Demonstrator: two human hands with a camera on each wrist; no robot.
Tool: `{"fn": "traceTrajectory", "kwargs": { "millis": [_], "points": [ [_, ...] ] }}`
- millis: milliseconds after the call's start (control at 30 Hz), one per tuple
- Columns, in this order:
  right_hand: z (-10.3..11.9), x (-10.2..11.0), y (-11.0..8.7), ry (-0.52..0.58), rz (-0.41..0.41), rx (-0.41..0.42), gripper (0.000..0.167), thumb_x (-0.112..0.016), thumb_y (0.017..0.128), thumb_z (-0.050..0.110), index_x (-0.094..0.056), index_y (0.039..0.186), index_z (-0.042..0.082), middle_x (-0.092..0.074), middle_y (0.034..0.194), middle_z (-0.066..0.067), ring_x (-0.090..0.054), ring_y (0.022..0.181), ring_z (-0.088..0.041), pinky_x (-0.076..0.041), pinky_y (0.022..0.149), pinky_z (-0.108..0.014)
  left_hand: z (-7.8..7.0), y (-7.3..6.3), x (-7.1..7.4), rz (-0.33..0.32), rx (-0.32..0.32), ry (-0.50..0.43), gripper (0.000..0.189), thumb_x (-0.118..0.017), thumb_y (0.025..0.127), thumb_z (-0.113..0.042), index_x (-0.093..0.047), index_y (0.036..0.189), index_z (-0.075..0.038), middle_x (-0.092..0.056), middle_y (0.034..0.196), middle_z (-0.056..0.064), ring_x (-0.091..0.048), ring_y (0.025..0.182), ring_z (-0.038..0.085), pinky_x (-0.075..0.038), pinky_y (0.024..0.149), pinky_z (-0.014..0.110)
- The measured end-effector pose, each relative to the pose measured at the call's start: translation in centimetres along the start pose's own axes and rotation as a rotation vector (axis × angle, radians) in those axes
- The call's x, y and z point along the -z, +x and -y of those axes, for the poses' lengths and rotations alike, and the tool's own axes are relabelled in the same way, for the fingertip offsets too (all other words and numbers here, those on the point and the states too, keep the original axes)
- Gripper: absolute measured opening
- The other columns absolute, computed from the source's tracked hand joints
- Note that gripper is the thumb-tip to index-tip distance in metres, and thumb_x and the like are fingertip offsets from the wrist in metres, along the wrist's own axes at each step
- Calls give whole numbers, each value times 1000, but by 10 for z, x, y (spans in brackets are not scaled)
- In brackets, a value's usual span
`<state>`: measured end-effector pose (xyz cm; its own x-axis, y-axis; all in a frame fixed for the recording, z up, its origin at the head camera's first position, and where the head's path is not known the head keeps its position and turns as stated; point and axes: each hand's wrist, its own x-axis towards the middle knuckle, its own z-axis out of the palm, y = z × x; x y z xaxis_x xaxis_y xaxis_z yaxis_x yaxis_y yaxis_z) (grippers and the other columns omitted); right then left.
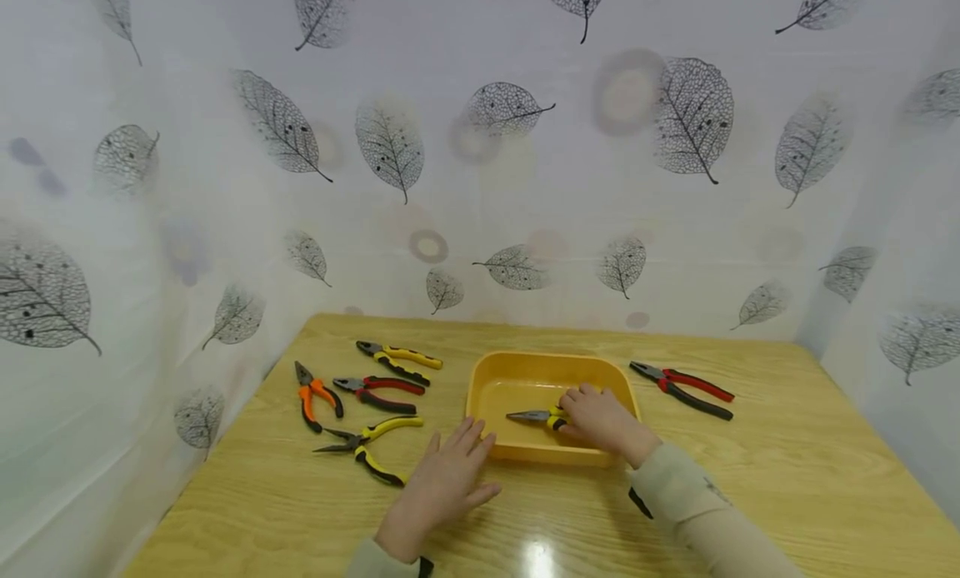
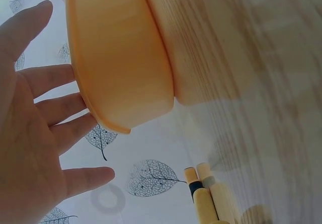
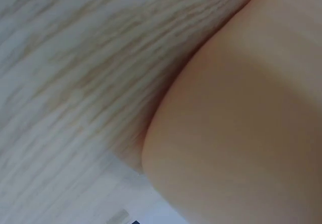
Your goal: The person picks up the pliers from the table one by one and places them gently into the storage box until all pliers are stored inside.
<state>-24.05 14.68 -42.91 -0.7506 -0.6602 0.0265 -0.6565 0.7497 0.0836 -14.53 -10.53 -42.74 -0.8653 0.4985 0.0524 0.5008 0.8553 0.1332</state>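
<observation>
A shallow yellow plastic tray [image 1: 551,455] sits on the table, its side wall [image 2: 121,53] filling much of the left wrist view. My right hand [image 1: 603,421] reaches over its front right rim and grips the handles of yellow-and-black needle-nose pliers [image 1: 531,416] inside it. The grey jaws point left; most of the handles are hidden under the fingers. At the front left corner my left hand [image 1: 446,485] is spread, with straight fingertips at the rim and nothing held. In the right wrist view only the tray's outer wall [image 3: 241,133] and wood grain show.
Left of the tray lie orange pliers [image 1: 317,396], red-and-black pliers [image 1: 381,393], yellow-and-black combination pliers [image 1: 399,361] and spread yellow-and-black needle-nose pliers [image 1: 367,442]. More red-and-black pliers [image 1: 682,388] lie to its right. A leaf-patterned curtain [image 1: 525,186] stands behind the table [image 1: 787,478].
</observation>
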Motion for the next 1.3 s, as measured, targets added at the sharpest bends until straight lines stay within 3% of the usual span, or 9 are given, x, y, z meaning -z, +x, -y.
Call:
{"fn": "traceTrajectory", "kwargs": {
  "millis": [333, 767, 967, 1300],
  "points": [
    [0, -4, 3, 7, -17, 23, 32, -60, 83, 37, -59, 97, 8, -55, 87, -3, -50, 82, -23, -44, 64, -43, -1, 0, 0, -5, 6, 15, 63, -48, 85, -50, -38, 135, -12, -28, 141, 12, -21, 130, 26, -26, 95, 56],
    [3, -7, 8, 47, 33, -4, 34, -60, 83, 36, -59, 100, 7, -54, 92, -4, -50, 87, -24, -44, 70, -47, -1, 0, -2, -6, 6, 38, 63, -47, 86, -50, -38, 135, -12, -28, 141, 12, -21, 130, 25, -26, 95, 56],
    [3, -8, 9, 129, 59, -9, 31, -61, 83, 33, -58, 98, 7, -54, 91, -3, -49, 87, -23, -43, 69, -47, -2, -1, -2, -8, 6, 34, 63, -48, 86, -49, -38, 135, -12, -28, 141, 12, -21, 130, 25, -26, 95, 56],
    [-2, -11, 9, 235, 45, 45, 25, -64, 80, 32, -58, 92, 11, -52, 84, 3, -43, 75, -15, -38, 58, -34, -3, -1, 2, -13, 2, 40, 62, -50, 85, -48, -40, 134, -12, -30, 140, 12, -22, 129, 26, -28, 94, 55]
  ]
}}
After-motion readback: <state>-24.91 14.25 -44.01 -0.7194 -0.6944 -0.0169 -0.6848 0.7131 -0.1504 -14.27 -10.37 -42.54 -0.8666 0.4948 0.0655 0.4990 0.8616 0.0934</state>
